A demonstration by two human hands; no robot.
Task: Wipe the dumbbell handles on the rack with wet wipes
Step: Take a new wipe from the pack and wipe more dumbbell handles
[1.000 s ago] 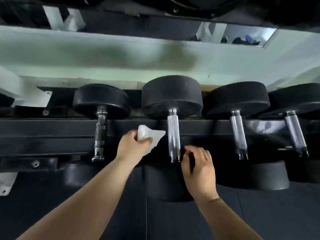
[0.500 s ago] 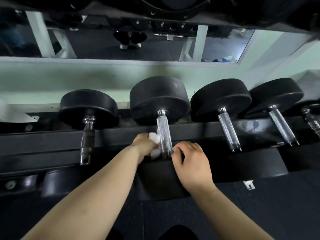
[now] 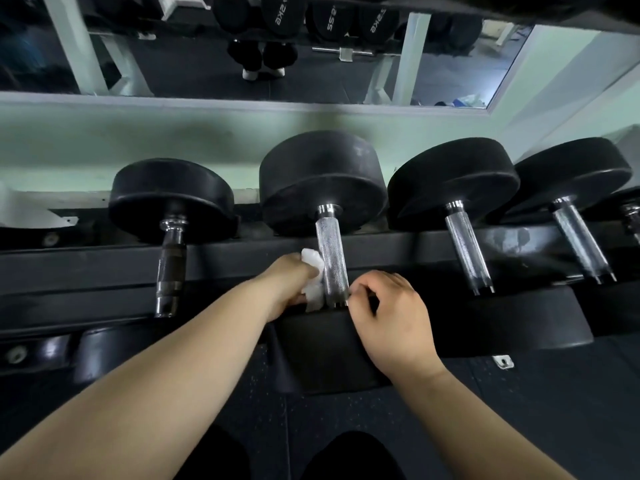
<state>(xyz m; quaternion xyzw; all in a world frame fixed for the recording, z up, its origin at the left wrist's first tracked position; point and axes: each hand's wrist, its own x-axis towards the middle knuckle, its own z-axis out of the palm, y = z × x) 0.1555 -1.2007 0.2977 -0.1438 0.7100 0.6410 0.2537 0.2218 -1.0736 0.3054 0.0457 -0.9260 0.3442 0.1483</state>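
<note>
On rack (image 3: 104, 271): left hand (image 3: 291, 282) presses wet wipe (image 3: 313, 271) against handle (image 3: 332, 261).

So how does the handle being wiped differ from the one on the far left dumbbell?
The wiped handle is bright, knurled silver; the far-left handle looks dark and dull. The wiped one has the left hand pressing a wet wipe against it; the far-left one is untouched. Both join black round heads on the rack.
</note>
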